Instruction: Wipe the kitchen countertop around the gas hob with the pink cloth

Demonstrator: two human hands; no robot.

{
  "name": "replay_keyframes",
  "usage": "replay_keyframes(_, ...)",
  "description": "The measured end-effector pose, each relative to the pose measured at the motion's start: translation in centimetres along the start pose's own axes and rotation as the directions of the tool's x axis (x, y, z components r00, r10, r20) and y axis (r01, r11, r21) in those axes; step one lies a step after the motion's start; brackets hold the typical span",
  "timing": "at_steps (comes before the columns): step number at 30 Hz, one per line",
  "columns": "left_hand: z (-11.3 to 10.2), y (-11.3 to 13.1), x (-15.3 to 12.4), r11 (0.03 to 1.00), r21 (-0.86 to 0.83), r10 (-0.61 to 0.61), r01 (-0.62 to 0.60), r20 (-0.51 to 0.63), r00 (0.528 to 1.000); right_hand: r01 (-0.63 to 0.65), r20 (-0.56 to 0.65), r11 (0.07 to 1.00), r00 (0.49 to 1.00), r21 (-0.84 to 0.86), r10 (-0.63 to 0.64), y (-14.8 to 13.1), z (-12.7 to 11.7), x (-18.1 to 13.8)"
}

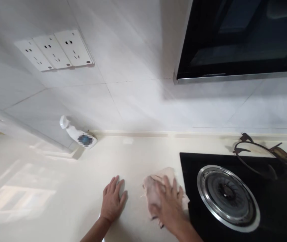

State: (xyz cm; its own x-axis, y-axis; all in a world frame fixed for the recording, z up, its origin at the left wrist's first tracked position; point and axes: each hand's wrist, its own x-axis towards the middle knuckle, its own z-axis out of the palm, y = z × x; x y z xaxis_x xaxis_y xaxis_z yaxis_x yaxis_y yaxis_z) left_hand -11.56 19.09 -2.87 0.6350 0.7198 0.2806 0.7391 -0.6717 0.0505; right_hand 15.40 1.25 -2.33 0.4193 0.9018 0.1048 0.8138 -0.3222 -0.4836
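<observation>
My left hand (113, 200) lies flat on the cream countertop (133, 158) with its fingers spread, holding nothing. My right hand (168, 205) presses down on a crumpled pale pink cloth (153, 191) next to the black glass gas hob (191, 168). The cloth's edge reaches the hob's left side. The round steel burner ring (227, 198) sits just right of my right hand, apart from it.
A white spray bottle (76, 132) lies against the wall at the back left. White wall sockets (54, 50) are set in the tiled wall above it. A black pan support (254, 151) rests at the hob's back edge, and a black-and-steel oven or microwave (241, 43) is mounted top right.
</observation>
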Motion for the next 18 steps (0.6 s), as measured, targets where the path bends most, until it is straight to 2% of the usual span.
replay_keyframes(2,0.2,-0.2,0.0,1.0,0.003,0.001,-0.001,-0.003,1.0,0.093,0.047,0.995,0.995,-0.023,-0.092,-1.4,1.7,-0.1)
replay_keyframes(5,0.6,-0.4,-0.1,1.0,0.005,-0.004,0.004,-0.016,1.0,0.144,0.038,0.989,0.989,-0.016,-0.143,-0.7,2.3,1.2)
replay_keyframes(8,0.9,-0.5,-0.2,1.0,-0.008,-0.003,0.003,-0.039,0.999,0.121,-0.088,0.993,0.989,0.012,-0.119,1.9,0.7,4.0)
replay_keyframes(12,1.2,-0.5,-0.3,1.0,-0.01,-0.002,0.001,-0.066,0.998,0.07,-0.235,0.997,0.97,0.015,-0.065,6.0,-3.1,7.8)
replay_keyframes(14,1.2,-0.5,-0.4,1.0,-0.006,0.0,-0.001,-0.065,0.998,-0.011,-0.285,1.0,0.958,-0.004,0.01,8.3,-5.0,9.3)
replay_keyframes(16,1.2,-0.4,-0.4,1.0,-0.008,0.001,-0.001,-0.052,0.999,-0.193,-0.299,0.979,0.94,-0.07,0.164,10.6,-6.2,10.8)
replay_keyframes(18,1.1,-0.4,-0.4,1.0,-0.01,-0.007,0.007,-0.036,0.999,-0.366,-0.282,0.92,0.906,-0.143,0.316,12.5,-6.4,12.2)
